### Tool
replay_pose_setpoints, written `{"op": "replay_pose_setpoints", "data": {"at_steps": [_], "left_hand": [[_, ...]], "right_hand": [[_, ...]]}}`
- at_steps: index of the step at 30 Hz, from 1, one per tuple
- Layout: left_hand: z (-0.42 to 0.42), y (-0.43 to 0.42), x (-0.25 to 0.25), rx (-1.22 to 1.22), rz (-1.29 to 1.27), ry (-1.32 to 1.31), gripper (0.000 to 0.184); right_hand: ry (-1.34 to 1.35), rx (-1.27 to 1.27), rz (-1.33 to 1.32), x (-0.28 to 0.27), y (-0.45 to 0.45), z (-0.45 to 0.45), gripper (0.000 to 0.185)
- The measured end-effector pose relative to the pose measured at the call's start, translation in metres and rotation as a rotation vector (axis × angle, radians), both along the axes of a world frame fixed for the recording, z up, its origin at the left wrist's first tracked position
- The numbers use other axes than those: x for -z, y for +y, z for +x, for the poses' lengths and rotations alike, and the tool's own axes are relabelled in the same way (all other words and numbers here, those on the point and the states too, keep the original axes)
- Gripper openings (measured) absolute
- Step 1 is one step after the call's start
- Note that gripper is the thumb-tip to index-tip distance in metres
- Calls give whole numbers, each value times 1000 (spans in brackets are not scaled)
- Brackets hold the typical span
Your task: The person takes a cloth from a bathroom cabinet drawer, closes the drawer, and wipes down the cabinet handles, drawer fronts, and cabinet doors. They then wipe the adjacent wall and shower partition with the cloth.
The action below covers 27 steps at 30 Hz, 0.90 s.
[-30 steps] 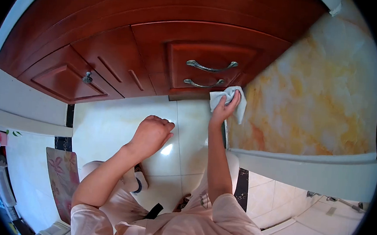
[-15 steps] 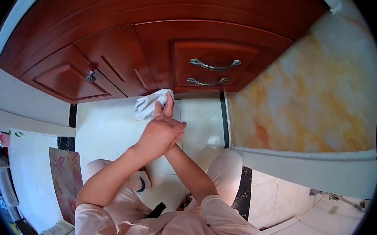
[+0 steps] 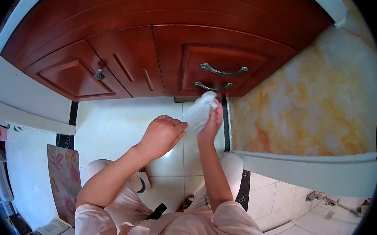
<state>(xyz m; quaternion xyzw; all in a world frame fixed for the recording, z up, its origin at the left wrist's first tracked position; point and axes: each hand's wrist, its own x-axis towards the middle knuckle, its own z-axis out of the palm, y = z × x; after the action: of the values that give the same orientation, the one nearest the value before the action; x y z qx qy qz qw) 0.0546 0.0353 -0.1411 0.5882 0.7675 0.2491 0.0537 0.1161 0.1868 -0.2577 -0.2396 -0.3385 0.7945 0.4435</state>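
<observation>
A white cloth (image 3: 199, 111) is gripped in my right hand (image 3: 211, 124), just below the lower drawer handle (image 3: 213, 86) of the red-brown wooden cabinet (image 3: 170, 64). The cloth looks slightly blurred and hangs toward the left. My left hand (image 3: 162, 136) is closed, its back to the camera, to the left of the cloth and above the pale tiled floor. A small gap shows between its fingertips and the cloth; whether it holds anything is hidden.
On the right stands a yellow and white marbled panel (image 3: 298, 107) with a pale edge. A floral mat (image 3: 64, 178) lies at the left. At the lower right, a metal fitting (image 3: 335, 202) is on a white surface.
My right hand with the cloth went left along the cabinet's lower edge, crossing behind my left hand, then came back right. The view has shifted slightly. My left hand moved little.
</observation>
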Motion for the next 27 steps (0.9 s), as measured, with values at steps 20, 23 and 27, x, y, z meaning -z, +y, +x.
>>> {"op": "replay_pose_setpoints", "data": {"at_steps": [20,23,27], "left_hand": [[0,-6,5,-12,-97,11,21],[-3,-4,3,-69,-67,-5,24],[-6,13,13,-194,107,-305,33]], "right_hand": [[-857,246,1410,-49,109,20,29],[-604,273,975,-39,112,31,23],[-401,16,612,-22,73,50,23]]}}
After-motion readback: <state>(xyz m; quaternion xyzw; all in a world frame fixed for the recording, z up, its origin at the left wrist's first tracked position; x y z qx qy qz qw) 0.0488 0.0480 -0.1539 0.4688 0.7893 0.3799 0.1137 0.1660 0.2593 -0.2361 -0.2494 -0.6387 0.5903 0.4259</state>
